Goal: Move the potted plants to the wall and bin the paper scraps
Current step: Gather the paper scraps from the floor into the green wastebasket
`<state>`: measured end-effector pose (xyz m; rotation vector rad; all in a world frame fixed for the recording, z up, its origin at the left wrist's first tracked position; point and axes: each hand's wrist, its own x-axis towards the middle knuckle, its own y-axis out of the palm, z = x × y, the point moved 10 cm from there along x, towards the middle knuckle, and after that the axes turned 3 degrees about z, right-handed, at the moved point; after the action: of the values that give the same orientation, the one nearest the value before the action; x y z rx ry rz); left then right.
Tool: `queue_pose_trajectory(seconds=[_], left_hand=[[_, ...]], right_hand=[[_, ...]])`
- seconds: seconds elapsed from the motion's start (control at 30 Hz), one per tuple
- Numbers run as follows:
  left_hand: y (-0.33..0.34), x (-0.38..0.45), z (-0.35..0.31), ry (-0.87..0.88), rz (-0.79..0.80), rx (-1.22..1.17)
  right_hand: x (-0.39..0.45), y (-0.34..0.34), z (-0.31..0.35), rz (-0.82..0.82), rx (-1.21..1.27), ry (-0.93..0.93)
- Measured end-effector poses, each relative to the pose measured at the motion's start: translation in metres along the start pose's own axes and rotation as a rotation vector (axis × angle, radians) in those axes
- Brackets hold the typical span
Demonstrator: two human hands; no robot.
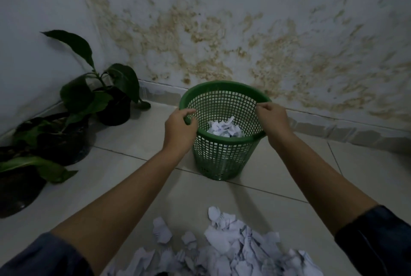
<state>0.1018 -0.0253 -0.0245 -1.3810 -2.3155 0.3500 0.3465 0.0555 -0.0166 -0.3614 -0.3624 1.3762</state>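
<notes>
Both hands are gripping the rim of a green mesh wastebasket (224,142) that is standing on the tiled floor (278,186) close to the stained wall (244,19). The left hand (179,127) is curling its fingers over the rim on the basket's left side, and the right hand (272,120) is pinching the rim on the opposite side, thumb and fingers closed on the plastic. Some crumpled paper scraps (225,129) are lying at the bottom of the basket. A much larger heap of torn white paper scraps (233,251) is spreading across the floor nearer the person, between the two forearms and well apart from the basket. Three potted plants in dark pots are sitting in a row along the left-hand wall: the farthest (113,102) in the corner, the middle one (64,140) just beside it, and the nearest (20,184) partly cut off by the picture's edge. Dark blue sleeves (378,242) are showing pushed up on both arms.
</notes>
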Motion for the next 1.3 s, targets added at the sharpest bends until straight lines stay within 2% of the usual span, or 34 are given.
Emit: queue_pose_trajectory(seconds=[0.37, 0.43, 0.53, 0.6, 0.63, 0.73, 0.83, 0.9, 0.93, 1.0, 1.1, 1.17, 1.2, 1.27, 1.3], left_hand=[[-0.075, -0.027, 0.014, 0.088, -0.055, 0.092], [-0.079, -0.035, 0.017, 0.118, -0.044, 0.066], [-0.079, -0.06, 0.037, 0.08, -0.052, -0.112], [-0.07, -0.085, 0.064, 0.044, -0.025, -0.028], [-0.06, -0.098, 0.082, 0.035, 0.035, 0.038], [-0.029, -0.133, 0.138, 0.029, 0.321, 0.293], [-0.002, -0.158, 0.187, 0.075, 0.586, 0.506], [0.015, -0.174, 0.207, 0.119, 0.711, 0.672], [0.021, -0.181, 0.208, 0.165, 0.725, 0.716], [0.029, -0.193, 0.203, 0.208, 0.729, 0.619], [0.035, -0.214, 0.194, 0.168, 0.878, 0.381], [0.027, -0.21, 0.174, 0.187, 0.855, 0.234], [0.016, -0.203, 0.164, 0.23, 0.795, 0.204], [-0.012, -0.186, 0.154, 0.384, 0.567, 0.217], [-0.027, -0.175, 0.161, 0.405, 0.474, 0.225]], right_hand=[[-0.074, 0.027, 0.014, 0.105, 0.004, -0.132], [-0.089, 0.028, 0.014, 0.109, 0.094, -0.187], [-0.117, 0.011, -0.005, -0.091, 0.304, -0.2], [-0.138, 0.011, -0.041, -0.202, 0.22, -0.134], [-0.146, 0.02, -0.065, -0.172, 0.119, -0.083], [-0.163, 0.068, -0.14, 0.163, -0.365, 0.058], [-0.173, 0.095, -0.179, 0.446, -0.737, 0.001], [-0.177, 0.104, -0.186, 0.543, -0.784, -0.063], [-0.179, 0.108, -0.189, 0.577, -0.769, -0.082], [-0.189, 0.117, -0.19, 0.63, -0.725, -0.157], [-0.221, 0.142, -0.181, 0.811, -0.577, -0.333], [-0.241, 0.159, -0.167, 0.931, -0.477, -0.43], [-0.243, 0.163, -0.162, 0.948, -0.428, -0.434], [-0.23, 0.16, -0.149, 0.828, -0.352, -0.458], [-0.223, 0.158, -0.143, 0.772, -0.35, -0.474]])
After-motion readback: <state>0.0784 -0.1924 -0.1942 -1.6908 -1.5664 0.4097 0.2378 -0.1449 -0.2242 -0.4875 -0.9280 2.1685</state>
